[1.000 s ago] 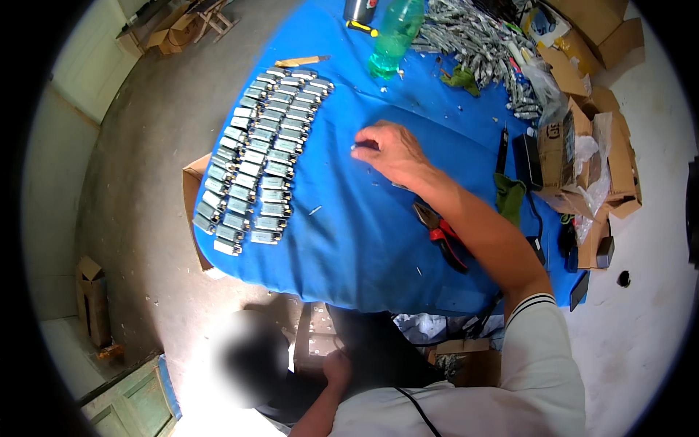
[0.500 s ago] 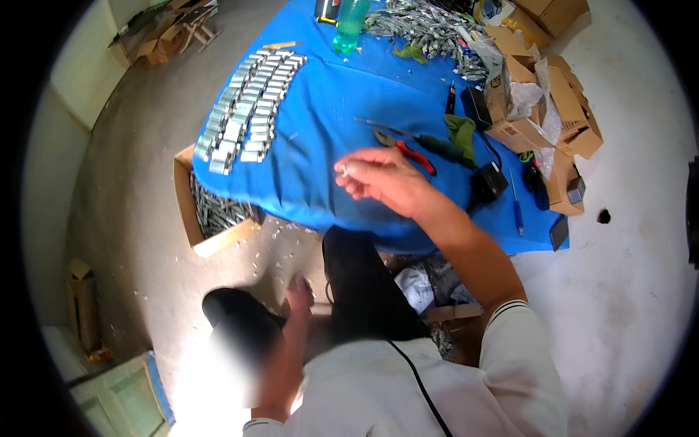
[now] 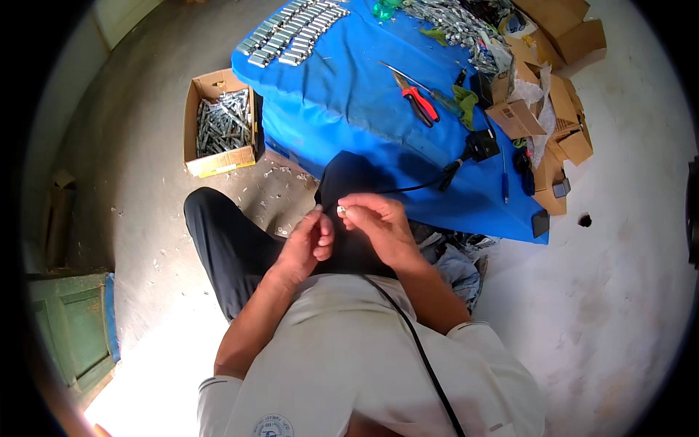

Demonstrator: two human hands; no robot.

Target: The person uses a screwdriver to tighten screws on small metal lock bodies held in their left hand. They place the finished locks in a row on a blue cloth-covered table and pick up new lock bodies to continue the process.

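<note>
Over my lap, my two hands are close together but apart. My right hand [image 3: 378,224] pinches a small white piece [image 3: 341,211] between thumb and forefinger; its exact kind is too small to tell. Beside it, my left hand [image 3: 309,242] is closed, thumb pressed to curled fingers, and whatever it holds is hidden. On the blue-covered table [image 3: 342,87] ahead lie pliers [image 3: 417,102] with red and black handles and a long thin-shafted screwdriver [image 3: 408,79]. Rows of silvery metal cylinders [image 3: 291,35] are laid out at the table's far left.
A cardboard box [image 3: 191,135] of metal parts stands on the floor, left of the table. A heap of metal pieces [image 3: 455,25] and opened cartons [image 3: 571,109] fill the far right. A black adapter [image 3: 480,146] with cable and a blue screwdriver [image 3: 504,178] lie at the right.
My right hand has come back from above the table to my lap with the white piece. My left hand has risen from low at the left to meet it. The view has shifted.
</note>
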